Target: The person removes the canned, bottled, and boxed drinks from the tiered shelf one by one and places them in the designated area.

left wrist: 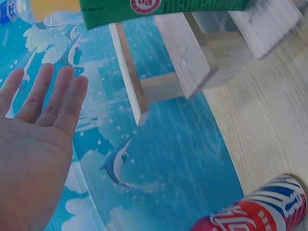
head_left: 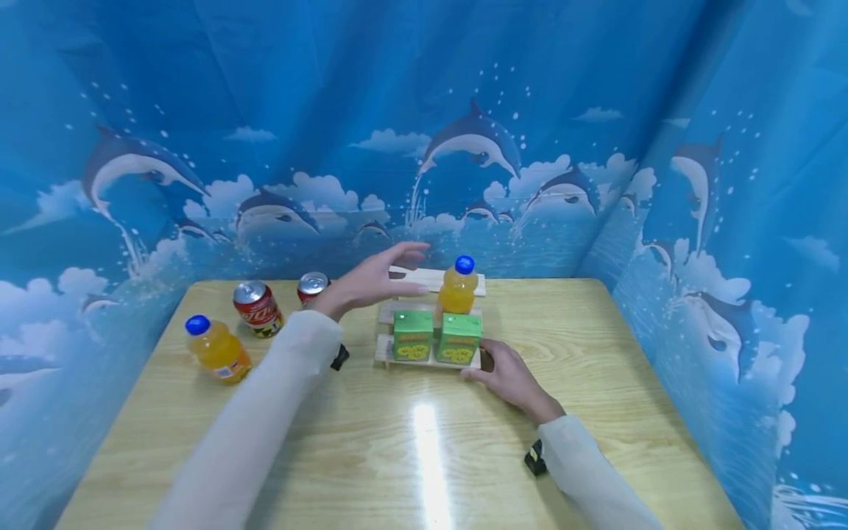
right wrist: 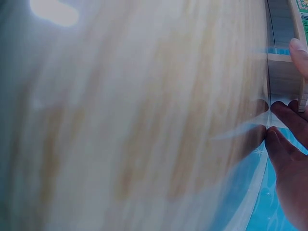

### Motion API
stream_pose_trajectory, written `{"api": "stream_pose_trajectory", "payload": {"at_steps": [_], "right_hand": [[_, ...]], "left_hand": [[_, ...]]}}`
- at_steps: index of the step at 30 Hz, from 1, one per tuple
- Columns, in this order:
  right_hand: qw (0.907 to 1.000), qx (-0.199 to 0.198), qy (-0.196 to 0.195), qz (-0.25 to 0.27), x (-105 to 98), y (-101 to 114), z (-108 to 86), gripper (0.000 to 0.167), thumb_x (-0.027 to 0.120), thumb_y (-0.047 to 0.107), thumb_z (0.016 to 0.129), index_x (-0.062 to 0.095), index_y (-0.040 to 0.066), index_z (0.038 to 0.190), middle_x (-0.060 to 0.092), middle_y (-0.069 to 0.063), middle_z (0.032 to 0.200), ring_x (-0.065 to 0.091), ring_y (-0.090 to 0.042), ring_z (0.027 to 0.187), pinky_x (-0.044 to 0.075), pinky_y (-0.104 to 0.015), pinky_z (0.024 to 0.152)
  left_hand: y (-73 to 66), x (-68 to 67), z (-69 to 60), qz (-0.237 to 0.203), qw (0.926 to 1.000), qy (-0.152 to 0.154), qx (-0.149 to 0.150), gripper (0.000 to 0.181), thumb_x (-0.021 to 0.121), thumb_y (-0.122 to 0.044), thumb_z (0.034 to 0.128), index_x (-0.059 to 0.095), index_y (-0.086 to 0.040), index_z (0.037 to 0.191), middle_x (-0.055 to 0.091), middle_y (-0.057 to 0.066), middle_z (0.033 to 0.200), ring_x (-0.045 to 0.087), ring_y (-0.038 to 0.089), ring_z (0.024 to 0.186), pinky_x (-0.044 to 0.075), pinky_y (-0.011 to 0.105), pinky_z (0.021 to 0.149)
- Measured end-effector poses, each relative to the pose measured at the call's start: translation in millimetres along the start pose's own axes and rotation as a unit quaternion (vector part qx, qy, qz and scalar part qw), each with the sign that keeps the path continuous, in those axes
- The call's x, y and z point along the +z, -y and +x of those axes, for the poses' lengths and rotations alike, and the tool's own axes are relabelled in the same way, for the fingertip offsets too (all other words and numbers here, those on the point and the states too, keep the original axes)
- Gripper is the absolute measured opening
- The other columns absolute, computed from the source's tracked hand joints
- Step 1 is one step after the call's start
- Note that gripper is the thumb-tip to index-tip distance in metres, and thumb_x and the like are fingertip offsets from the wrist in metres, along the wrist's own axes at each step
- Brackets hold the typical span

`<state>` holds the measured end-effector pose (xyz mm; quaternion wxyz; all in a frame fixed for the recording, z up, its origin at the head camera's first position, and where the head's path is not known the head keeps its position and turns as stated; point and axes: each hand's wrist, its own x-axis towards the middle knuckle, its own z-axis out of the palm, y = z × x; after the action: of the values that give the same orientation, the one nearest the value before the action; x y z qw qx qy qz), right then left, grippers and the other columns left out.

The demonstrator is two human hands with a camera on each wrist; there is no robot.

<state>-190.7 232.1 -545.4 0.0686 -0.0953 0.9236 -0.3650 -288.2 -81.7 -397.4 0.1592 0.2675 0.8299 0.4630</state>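
A small stepped wooden rack (head_left: 386,346) stands mid-table. Two green drink boxes (head_left: 413,336) sit side by side on its lowest step, with an orange juice bottle (head_left: 457,288) with a blue cap upright behind them. My left hand (head_left: 379,278) hovers at the rack's upper left, holding nothing; in the left wrist view its fingers (left wrist: 36,98) are extended, apart from the rack. With thumb in front and fingers at the side, my right hand (head_left: 509,374) grips the rack's lower right end. The right wrist view shows thumb and fingers around that board end (right wrist: 302,98).
Left on the table (head_left: 563,331) stand a second orange juice bottle (head_left: 220,352) and a red soda can (head_left: 258,309). Another can (head_left: 311,285) is partly hidden behind my left wrist. A blue dolphin-print curtain (head_left: 371,177) surrounds the table's back and sides.
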Motion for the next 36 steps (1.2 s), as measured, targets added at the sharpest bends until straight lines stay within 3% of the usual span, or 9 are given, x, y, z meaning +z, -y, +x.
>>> {"api": "stream_pose_trajectory", "payload": {"at_steps": [18,27,32,36], "right_hand": [[0.9998,-0.015,-0.004,-0.008,-1,-2,0.4,0.075,0.088,0.044,0.092,0.061,0.008,0.152,0.067,-0.014,0.15,0.061,-0.039,0.141,0.046,-0.061,0.122],[0.9999,-0.01,0.003,0.003,0,-1,1.0,0.076,0.088,0.043,0.093,0.059,0.01,0.154,0.064,-0.013,0.155,0.056,-0.039,0.148,0.04,-0.062,0.127],[0.9999,-0.015,0.0,-0.002,-1,-2,0.7,0.075,0.088,0.043,0.093,0.059,0.009,0.154,0.064,-0.014,0.154,0.057,-0.039,0.147,0.041,-0.062,0.126],[0.9998,-0.018,-0.002,-0.005,0,-2,1.5,0.074,0.089,0.042,0.092,0.061,0.009,0.153,0.065,-0.013,0.152,0.058,-0.039,0.146,0.042,-0.061,0.126]], "left_hand": [[-15.3,25.8,23.5,-0.005,0.9994,0.026,0.023,0.088,0.08,-0.046,0.0982,0.033,-0.03,0.171,0.045,0.009,0.171,0.046,0.032,0.156,0.041,0.056,0.128],[-20.9,37.2,30.6,-0.008,0.9993,0.034,0.014,0.088,0.08,-0.045,0.0995,0.03,-0.036,0.171,0.046,0.005,0.169,0.045,0.03,0.156,0.04,0.053,0.13],[-20.7,43.1,33.9,0.003,0.9991,0.041,0.009,0.09,0.08,-0.046,0.0987,0.028,-0.039,0.172,0.048,0.005,0.167,0.047,0.028,0.155,0.041,0.057,0.128],[-20.8,46.2,34.4,-0.003,0.9988,0.048,0.002,0.09,0.08,-0.045,0.0991,0.028,-0.038,0.172,0.051,0.006,0.164,0.051,0.034,0.152,0.042,0.065,0.124]]}}
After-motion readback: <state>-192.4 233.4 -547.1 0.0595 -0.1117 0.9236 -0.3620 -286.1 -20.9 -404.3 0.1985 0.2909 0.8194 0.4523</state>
